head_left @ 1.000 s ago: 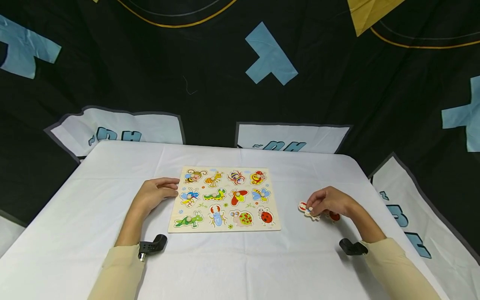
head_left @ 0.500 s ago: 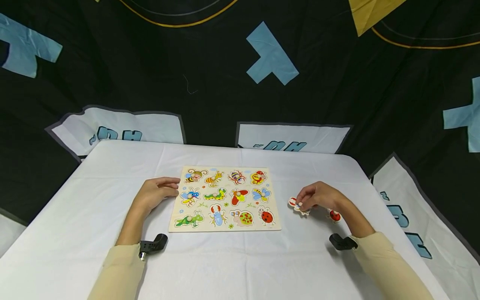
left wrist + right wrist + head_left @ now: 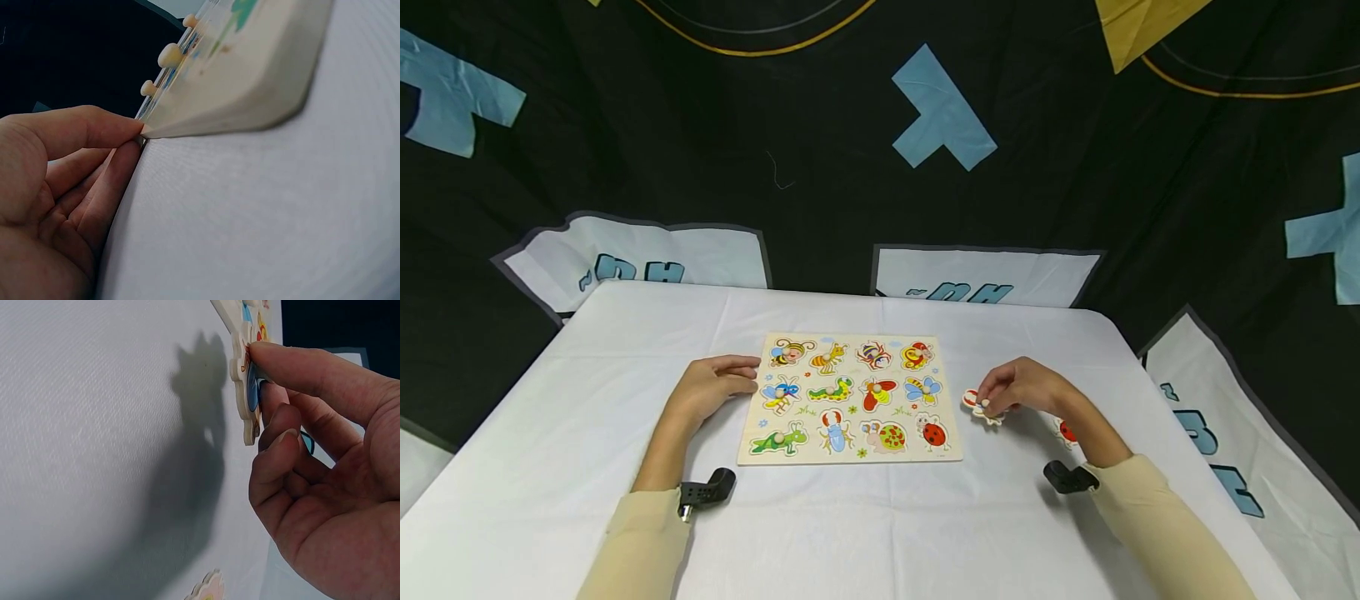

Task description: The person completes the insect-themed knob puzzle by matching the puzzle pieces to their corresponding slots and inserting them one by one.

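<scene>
My right hand (image 3: 1018,390) pinches a stag beetle puzzle piece (image 3: 240,381) between thumb and fingers, just right of the board. The piece has red pincers and a blue body; it is held above the cloth, casting a shadow. The fingertips cover part of it. A wooden insect peg puzzle board (image 3: 850,458) lies mid-table, with several knobbed pieces sitting in it. On the board's left edge rest the fingertips of my left hand (image 3: 711,387), its fingers nearly straight in the head view. In the left wrist view, thumb and fingertips touch the board's edge (image 3: 275,106).
A red ladybug piece (image 3: 1066,432) lies on the cloth, partly behind the right forearm. At the bottom of the right wrist view, a pinkish piece (image 3: 209,589) shows in part. A white cloth (image 3: 850,533) covers the table; a black printed backdrop (image 3: 820,167) hangs behind it.
My right hand has moved left toward the board with the stag beetle piece, and the ladybug piece behind has come into fuller view. My left hand has stayed at the board's edge.
</scene>
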A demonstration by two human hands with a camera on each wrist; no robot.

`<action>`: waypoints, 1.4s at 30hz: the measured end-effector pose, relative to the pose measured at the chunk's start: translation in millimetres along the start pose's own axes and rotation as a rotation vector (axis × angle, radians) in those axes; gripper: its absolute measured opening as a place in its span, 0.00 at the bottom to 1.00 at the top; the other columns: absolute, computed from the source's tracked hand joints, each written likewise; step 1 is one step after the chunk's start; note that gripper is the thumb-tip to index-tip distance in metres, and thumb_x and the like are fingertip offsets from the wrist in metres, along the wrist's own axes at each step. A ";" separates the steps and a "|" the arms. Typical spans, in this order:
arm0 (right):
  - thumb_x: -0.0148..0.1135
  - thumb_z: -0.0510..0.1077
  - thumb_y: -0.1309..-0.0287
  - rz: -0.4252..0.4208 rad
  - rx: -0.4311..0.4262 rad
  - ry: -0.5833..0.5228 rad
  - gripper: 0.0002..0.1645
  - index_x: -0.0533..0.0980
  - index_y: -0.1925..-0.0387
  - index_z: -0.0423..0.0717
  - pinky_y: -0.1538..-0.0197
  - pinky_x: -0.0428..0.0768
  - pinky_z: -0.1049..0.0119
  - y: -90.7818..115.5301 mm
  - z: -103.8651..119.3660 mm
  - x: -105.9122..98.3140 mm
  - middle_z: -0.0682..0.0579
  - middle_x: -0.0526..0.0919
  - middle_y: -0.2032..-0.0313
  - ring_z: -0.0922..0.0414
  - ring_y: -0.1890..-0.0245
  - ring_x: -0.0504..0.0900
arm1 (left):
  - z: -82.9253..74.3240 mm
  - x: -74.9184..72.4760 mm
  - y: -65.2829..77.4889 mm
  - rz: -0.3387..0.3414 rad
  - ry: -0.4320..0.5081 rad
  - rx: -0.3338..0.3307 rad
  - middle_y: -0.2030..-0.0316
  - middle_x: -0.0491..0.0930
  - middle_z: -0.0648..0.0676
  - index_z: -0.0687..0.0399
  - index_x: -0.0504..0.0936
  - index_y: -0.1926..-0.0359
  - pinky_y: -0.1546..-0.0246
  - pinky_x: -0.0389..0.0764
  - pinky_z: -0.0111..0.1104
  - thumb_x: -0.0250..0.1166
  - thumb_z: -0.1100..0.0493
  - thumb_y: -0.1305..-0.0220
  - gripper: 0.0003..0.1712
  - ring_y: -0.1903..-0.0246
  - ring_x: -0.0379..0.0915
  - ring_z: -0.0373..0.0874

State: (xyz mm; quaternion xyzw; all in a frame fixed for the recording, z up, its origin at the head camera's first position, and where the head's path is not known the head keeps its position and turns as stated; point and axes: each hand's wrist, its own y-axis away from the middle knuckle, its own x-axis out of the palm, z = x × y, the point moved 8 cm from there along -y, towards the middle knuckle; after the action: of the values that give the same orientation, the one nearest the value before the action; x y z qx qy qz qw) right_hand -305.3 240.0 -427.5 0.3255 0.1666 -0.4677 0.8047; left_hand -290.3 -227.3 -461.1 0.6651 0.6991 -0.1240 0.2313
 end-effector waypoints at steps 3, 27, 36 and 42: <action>0.76 0.38 0.54 0.002 0.001 -0.006 0.13 0.86 0.63 0.41 0.67 0.73 0.63 -1.6 2.3 2.0 0.56 0.82 0.76 0.58 0.74 0.74 | -0.4 0.0 -0.1 0.003 0.001 -0.002 0.50 0.85 0.58 0.54 0.81 0.38 0.38 0.67 0.46 0.70 0.58 0.41 0.28 0.44 0.74 0.51; 0.79 0.38 0.57 0.018 -0.053 -0.017 0.14 0.86 0.64 0.39 0.69 0.73 0.65 -17.0 27.9 25.3 0.55 0.82 0.77 0.59 0.75 0.74 | -2.5 -1.4 -1.1 0.013 -0.004 0.020 0.52 0.86 0.56 0.54 0.82 0.38 0.43 0.68 0.39 0.72 0.59 0.42 0.28 0.49 0.76 0.45; 0.78 0.38 0.57 0.039 -0.085 -0.012 0.15 0.85 0.64 0.39 0.69 0.73 0.64 -19.6 40.7 39.5 0.55 0.81 0.78 0.59 0.76 0.73 | -2.9 -1.3 -0.4 0.008 -0.013 0.015 0.52 0.86 0.56 0.54 0.82 0.38 0.41 0.68 0.42 0.71 0.58 0.42 0.28 0.46 0.75 0.48; 0.78 0.38 0.56 0.052 -0.089 -0.012 0.12 0.85 0.66 0.41 0.68 0.73 0.64 -23.3 46.2 46.6 0.55 0.82 0.78 0.59 0.77 0.74 | -3.5 -0.9 0.1 0.010 -0.014 0.014 0.51 0.86 0.57 0.53 0.82 0.38 0.42 0.68 0.41 0.71 0.58 0.41 0.28 0.45 0.74 0.49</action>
State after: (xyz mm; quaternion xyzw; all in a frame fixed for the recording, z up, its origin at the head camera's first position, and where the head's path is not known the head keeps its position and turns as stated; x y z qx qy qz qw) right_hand -303.4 170.3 -428.9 0.2907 0.1737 -0.4408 0.8312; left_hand -290.7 -226.4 -457.6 0.6693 0.6932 -0.1325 0.2324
